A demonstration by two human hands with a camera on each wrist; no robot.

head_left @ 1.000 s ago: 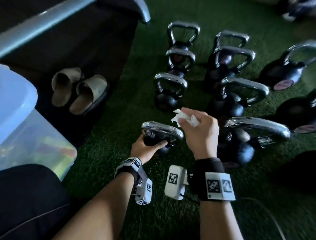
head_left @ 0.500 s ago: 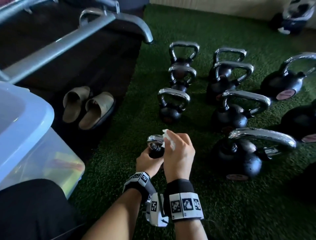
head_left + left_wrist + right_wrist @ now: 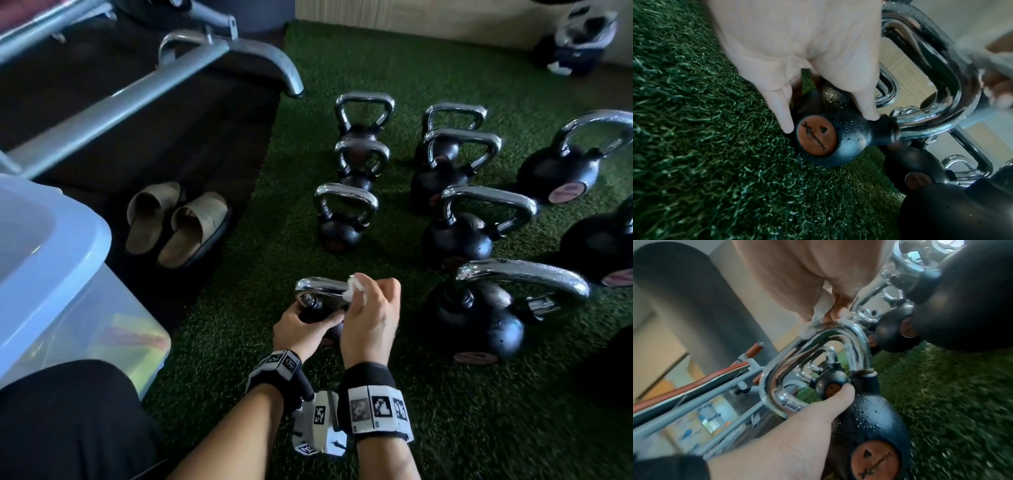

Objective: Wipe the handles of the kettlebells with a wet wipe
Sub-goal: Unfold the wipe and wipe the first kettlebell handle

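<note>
A small black kettlebell (image 3: pixel 838 138) with a chrome handle (image 3: pixel 320 287) sits on the green turf nearest me. My left hand (image 3: pixel 305 325) grips its round body (image 3: pixel 869 423), thumb near the handle's base. My right hand (image 3: pixel 370 315) pinches a crumpled white wet wipe (image 3: pixel 354 289) and presses it against the top of the handle (image 3: pixel 838 337). In the left wrist view the wipe (image 3: pixel 982 53) is a pale blur on the chrome bar. Most of the wipe is hidden under my fingers.
Several more kettlebells stand in rows on the turf beyond and right, the nearest large one (image 3: pixel 479 322) close to my right hand. A clear bin with a blue lid (image 3: pixel 51 260) is at left, sandals (image 3: pixel 174 226) and a grey metal frame (image 3: pixel 137 92) behind it.
My right hand has brought the wipe down from above the handle's right end onto the top of the handle, moving leftward. The left hand keeps its grip on the body.
</note>
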